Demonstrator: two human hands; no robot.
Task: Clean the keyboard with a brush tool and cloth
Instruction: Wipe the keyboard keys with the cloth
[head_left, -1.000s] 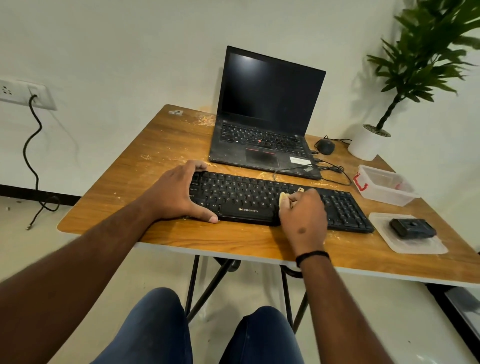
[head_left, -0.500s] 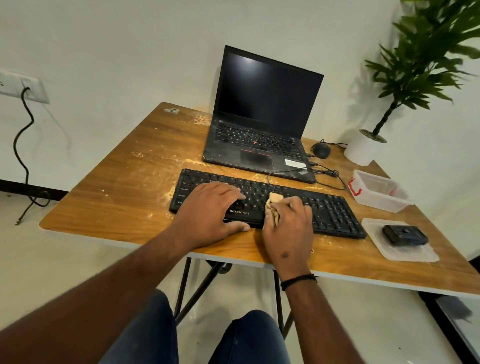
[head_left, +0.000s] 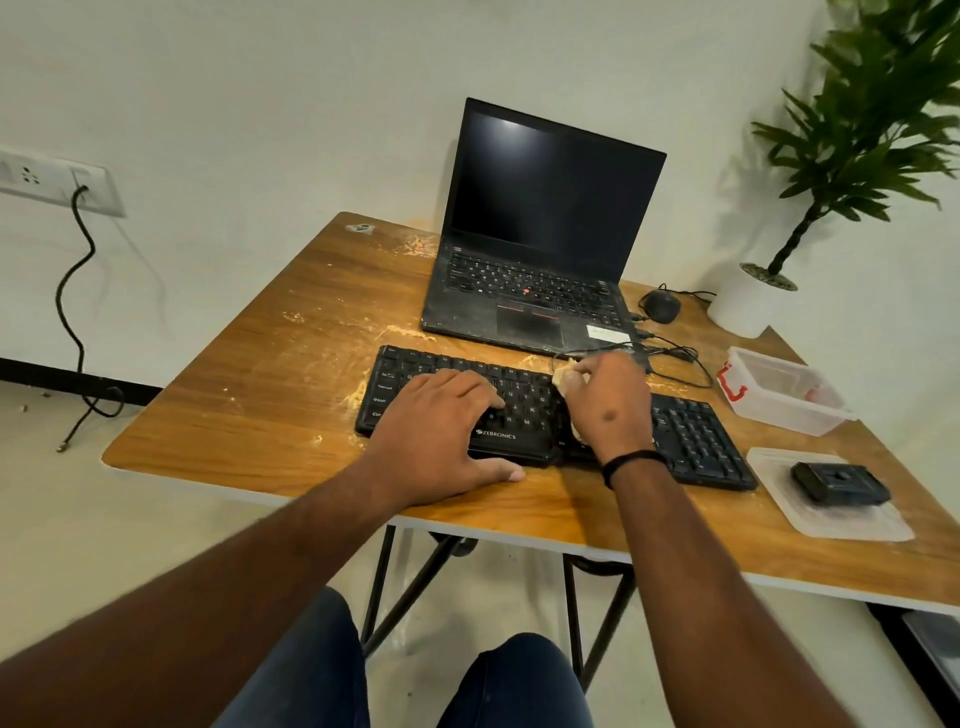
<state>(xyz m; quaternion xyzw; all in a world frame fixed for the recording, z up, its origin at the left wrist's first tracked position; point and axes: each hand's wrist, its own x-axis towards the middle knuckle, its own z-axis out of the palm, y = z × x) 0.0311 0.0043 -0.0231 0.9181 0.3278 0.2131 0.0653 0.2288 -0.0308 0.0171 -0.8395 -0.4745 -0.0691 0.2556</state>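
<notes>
A crumb-dusted wooden table (head_left: 249, 415) carries an open laptop (head_left: 540, 244), with a black Zebronics keyboard (head_left: 696, 441) in front of it. The left hand (head_left: 436, 441) lies flat on the keys; the right hand (head_left: 608, 400) clutches a cloth (head_left: 563, 375) against them. A clear box (head_left: 779, 395) holds something indistinct; its lid (head_left: 826, 499) bears a black block (head_left: 839, 483).

Both forearms are bare, no sleeves showing. A thin black cord bracelet (head_left: 631, 460) circles the right wrist. Dark blue denim trousers (head_left: 322, 670) cover both knees.

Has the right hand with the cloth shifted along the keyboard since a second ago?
Yes. The right hand, holding the cloth, has moved from the keyboard's near edge toward its far edge, nearer the laptop.
</notes>
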